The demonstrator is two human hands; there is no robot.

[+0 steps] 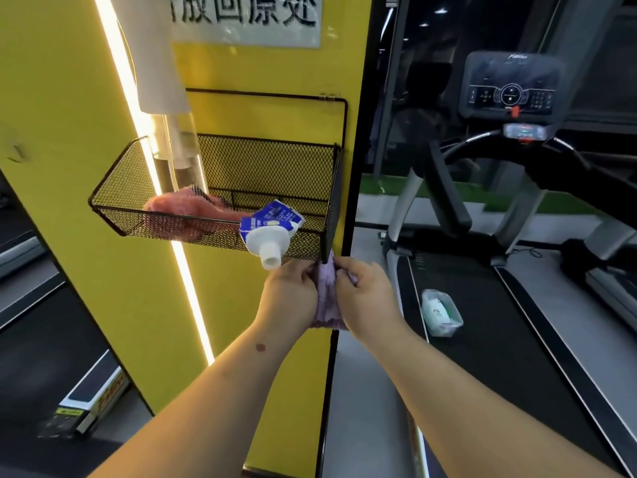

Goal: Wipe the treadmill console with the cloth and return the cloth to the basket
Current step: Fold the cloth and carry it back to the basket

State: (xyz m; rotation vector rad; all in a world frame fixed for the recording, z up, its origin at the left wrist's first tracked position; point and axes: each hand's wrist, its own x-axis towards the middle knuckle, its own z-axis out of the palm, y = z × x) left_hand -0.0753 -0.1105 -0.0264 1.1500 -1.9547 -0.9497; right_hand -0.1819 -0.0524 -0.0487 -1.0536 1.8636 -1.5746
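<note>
A purple cloth (326,298) hangs bunched between my two hands, just below the right end of the black wire basket (117,191). My left hand (291,291) grips its left edge and my right hand (365,298) grips its right edge. The basket is fixed to a yellow pillar (269,70) and holds a pink cloth (186,205) and a blue-and-white refill pouch (269,229) whose spout pokes over the front rim. The treadmill console (512,88) stands at the upper right, well away from both hands.
A clear plastic tub (441,317) with a green-and-white lid lies on the treadmill belt (499,339). A spray bottle (179,146) stands in the basket's back left. A lit strip runs down the pillar. Another treadmill's edge shows at the lower left.
</note>
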